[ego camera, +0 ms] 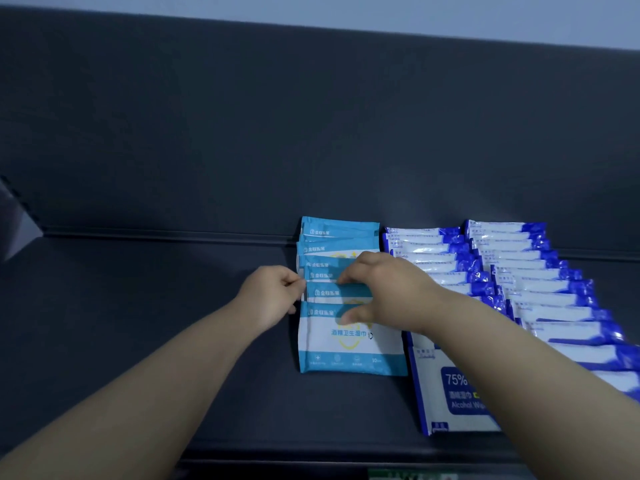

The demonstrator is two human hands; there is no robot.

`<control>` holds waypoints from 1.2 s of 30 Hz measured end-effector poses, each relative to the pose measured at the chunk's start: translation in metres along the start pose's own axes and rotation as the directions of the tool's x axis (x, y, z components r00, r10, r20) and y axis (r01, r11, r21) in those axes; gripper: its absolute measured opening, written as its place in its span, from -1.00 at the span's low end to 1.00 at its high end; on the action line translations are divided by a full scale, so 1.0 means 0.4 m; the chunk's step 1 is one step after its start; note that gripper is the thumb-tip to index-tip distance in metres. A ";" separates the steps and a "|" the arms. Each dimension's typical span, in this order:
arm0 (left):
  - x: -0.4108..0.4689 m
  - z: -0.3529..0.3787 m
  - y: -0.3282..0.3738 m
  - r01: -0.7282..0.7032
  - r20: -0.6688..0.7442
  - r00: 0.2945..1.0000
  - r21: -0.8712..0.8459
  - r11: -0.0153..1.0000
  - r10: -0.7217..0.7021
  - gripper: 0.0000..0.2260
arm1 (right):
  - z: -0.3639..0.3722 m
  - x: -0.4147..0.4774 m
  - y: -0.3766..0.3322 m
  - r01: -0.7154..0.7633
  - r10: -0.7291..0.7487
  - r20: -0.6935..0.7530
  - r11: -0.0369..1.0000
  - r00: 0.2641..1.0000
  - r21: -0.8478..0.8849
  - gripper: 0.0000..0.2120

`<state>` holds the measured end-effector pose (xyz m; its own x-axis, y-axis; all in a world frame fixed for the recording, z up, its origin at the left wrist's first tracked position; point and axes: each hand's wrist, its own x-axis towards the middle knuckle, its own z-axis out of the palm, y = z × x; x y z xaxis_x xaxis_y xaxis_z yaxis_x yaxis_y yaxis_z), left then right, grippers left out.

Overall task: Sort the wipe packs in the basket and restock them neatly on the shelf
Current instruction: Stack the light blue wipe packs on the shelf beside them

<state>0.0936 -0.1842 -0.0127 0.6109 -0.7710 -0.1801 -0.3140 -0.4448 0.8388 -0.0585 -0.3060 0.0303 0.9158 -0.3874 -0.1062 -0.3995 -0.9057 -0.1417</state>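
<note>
A row of light-blue and white wipe packs (341,353) lies overlapped on the dark shelf (173,341), running from back to front. My left hand (273,294) pinches the left edge of one teal pack (329,293) in the middle of that row. My right hand (384,292) grips the same pack from the right, fingertips on its top edge and thumb below. To the right lie two rows of dark-blue and white alcohol wipe packs (450,389), partly hidden by my right forearm. The basket is out of view.
The shelf's dark back panel (311,133) rises behind the packs. A shelf bracket (15,216) shows at the far left. The shelf's front lip (311,455) runs along the bottom, with a price-tag strip (412,476) below it.
</note>
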 end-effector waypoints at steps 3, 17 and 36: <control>0.010 -0.002 0.010 0.059 0.027 0.998 -0.039 0.998 -0.058 -0.88 | 0.013 -0.010 -0.003 0.013 -0.013 0.001 0.999 1.000 -0.043 -0.31; 0.100 -0.023 0.040 0.123 -0.080 0.987 -0.193 0.973 -0.141 -0.87 | 0.044 -0.025 0.006 0.041 -0.040 0.013 0.999 0.999 -0.017 -0.30; 0.140 -0.019 0.039 0.017 -0.113 0.993 -0.084 0.996 -0.027 -0.89 | 0.034 -0.004 0.027 -0.051 0.058 0.106 0.996 0.993 -0.070 -0.03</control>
<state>0.1283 -0.2309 -0.0057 0.6973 -0.7023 -0.1432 -0.2416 -0.4184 0.8755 -0.0650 -0.3129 0.0153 0.8815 -0.4191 -0.2176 -0.4418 -0.8946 -0.0665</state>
